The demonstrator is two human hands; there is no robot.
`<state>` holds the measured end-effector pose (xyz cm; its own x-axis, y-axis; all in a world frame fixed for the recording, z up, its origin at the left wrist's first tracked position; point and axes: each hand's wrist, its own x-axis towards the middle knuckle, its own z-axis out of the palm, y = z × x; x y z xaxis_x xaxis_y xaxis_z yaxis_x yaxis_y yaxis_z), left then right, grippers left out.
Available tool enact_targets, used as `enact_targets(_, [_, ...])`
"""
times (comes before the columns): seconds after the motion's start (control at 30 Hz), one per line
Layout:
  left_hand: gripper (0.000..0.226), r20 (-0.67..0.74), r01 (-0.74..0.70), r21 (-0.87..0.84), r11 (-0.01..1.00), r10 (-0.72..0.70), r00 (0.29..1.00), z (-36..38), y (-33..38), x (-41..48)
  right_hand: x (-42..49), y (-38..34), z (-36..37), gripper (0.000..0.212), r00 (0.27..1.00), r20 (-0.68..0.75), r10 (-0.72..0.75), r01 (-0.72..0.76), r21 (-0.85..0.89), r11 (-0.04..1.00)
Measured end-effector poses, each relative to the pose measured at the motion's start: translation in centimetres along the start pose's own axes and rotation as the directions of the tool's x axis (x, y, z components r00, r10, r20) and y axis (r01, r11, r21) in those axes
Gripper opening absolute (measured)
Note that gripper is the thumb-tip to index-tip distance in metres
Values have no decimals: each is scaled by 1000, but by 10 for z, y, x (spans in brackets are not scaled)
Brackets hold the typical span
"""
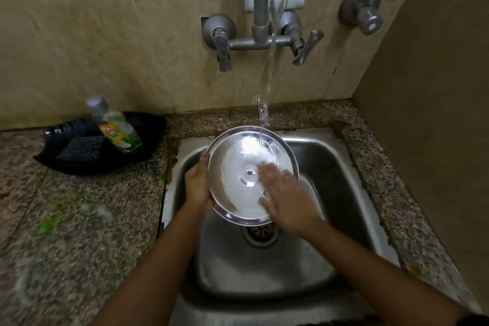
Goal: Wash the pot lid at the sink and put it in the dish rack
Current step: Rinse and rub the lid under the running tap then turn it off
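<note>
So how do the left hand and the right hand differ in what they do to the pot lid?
The left hand grips the pot lid at its left rim, thumb over the edge, and looks sharp; the right hand lies flat and open on the lid's inner face and is blurred. The left hand is outside the lid's bowl, the right hand inside it. Both touch the lid above the sink, under running water.
</note>
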<state>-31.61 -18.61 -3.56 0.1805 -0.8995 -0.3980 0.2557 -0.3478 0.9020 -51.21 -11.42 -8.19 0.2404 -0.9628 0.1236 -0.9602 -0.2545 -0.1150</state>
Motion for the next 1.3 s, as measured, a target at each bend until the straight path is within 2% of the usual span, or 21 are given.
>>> enact_targets(0.07, [35,2,-13,36,999,13,1000,-1,-3,-5,12,24,-5,69,982,-6,191,-191,-57,980])
enact_targets(0.17, [36,11,16,41,999,-17,1000,9,-9,-15,57,10,-17,69,970,-69,234,-234,0,972])
enact_targets(0.23, [34,34,20,-11,1000,-19,999,18,-9,-18,82,-18,-21,67,981,-108,163,-152,100,983])
enact_targets(0.3, [34,25,22,-57,998,-20,999,22,-6,-15,86,-47,-19,64,993,-120,20,-1,157,988])
enact_targets(0.4, [37,-29,16,-90,996,-19,999,14,-2,-7,52,-59,-10,59,968,-39,-248,250,80,965])
enact_targets(0.47, [36,-54,1,-59,998,-4,999,8,1,-1,24,-36,-5,60,951,17,-307,307,17,952])
enact_targets(0.53, [35,-84,-11,-40,999,8,996,4,2,1,8,-3,-5,64,979,34,-199,199,-5,980])
enact_targets(0.63, [35,-66,-16,-21,1000,14,998,3,-1,0,17,29,-12,68,996,-14,83,-83,-51,995])
enact_targets(0.7, [35,-45,-17,-18,1000,16,999,9,-5,-5,46,22,-20,67,984,-66,167,-169,-35,985])
enact_targets(0.77, [34,-9,-20,-19,1000,20,1000,17,-7,-9,76,-1,-23,68,977,-111,183,-178,52,983])
enact_targets(0.83, [33,17,-36,-22,999,37,999,23,-6,-11,93,-28,-21,67,985,-137,106,-88,128,988])
enact_targets(0.9, [30,30,-49,-20,999,50,998,23,-6,-10,83,-52,-11,64,988,-151,-35,61,172,983])
enact_targets(0.97, [29,28,-61,-9,998,61,998,19,-6,-4,53,-57,0,65,971,-108,-214,227,133,965])
enact_targets(1.07, [32,61,-35,29,999,33,998,9,-1,4,2,-24,8,67,890,28,-454,454,6,891])
enact_targets(1.2, [37,147,-27,228,973,-7,989,2,-1,0,-28,26,0,46,867,-59,-495,489,-92,867])
enact_targets(1.3, [36,163,29,293,956,-79,983,4,-2,2,-26,41,-7,37,822,-128,-555,559,-4,829])
